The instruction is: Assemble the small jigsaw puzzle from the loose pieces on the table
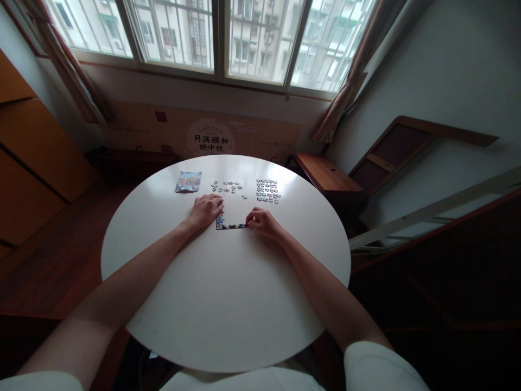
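Observation:
A partly joined jigsaw puzzle lies on the white table, its strips forming an L along the left and near sides. My left hand rests over the upper part of the left strip, fingers laid out on it and holding nothing I can see. At the right end of the near strip, my right hand has thumb and fingertips pinched together on a puzzle piece, mostly hidden by the fingers. Beyond my hands are scattered loose puzzle pieces and, to their right, more puzzle pieces set out in rows.
The oval white table carries a colourful picture sheet or packet at its far left. A wooden stool or bench stands past the right edge. Barred windows and a printed cardboard panel are behind the table.

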A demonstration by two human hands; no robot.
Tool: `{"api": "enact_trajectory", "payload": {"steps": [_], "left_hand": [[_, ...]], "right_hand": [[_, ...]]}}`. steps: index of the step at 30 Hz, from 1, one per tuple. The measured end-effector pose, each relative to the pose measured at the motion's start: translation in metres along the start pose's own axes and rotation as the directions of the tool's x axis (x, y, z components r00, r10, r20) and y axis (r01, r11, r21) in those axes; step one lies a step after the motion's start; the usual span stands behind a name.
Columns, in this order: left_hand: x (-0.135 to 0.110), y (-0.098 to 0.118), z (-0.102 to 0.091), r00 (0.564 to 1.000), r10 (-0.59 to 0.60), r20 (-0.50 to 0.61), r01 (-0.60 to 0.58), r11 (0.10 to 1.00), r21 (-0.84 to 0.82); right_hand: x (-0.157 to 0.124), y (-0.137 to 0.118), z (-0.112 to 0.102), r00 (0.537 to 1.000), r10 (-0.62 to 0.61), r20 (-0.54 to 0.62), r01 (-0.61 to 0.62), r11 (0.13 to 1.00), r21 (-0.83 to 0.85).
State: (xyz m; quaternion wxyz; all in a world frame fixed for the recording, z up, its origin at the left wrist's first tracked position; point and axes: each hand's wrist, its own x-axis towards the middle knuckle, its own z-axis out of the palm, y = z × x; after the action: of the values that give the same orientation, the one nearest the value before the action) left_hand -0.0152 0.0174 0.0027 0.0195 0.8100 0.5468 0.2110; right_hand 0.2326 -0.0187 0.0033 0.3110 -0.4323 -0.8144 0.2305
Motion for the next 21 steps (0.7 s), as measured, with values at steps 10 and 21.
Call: {"api": "enact_trajectory", "payload": {"steps": [10,21], "left_hand": [[0.0002,-0.0009,0.0012,1.0,0.003,-0.001,-0.003,1.0,-0.001],[0.0008,-0.004,0.0039,1.0,0.008,0.005,-0.008,1.0,-0.002]], "right_hand": [[0.0014,0.0051,0.0024,0.999,0.027,-0.021,-0.027,0.999,-0.021],[0.0014,0.0056,0.0024,1.0,0.009,-0.007,-0.01,0.998,-0.066]]}}
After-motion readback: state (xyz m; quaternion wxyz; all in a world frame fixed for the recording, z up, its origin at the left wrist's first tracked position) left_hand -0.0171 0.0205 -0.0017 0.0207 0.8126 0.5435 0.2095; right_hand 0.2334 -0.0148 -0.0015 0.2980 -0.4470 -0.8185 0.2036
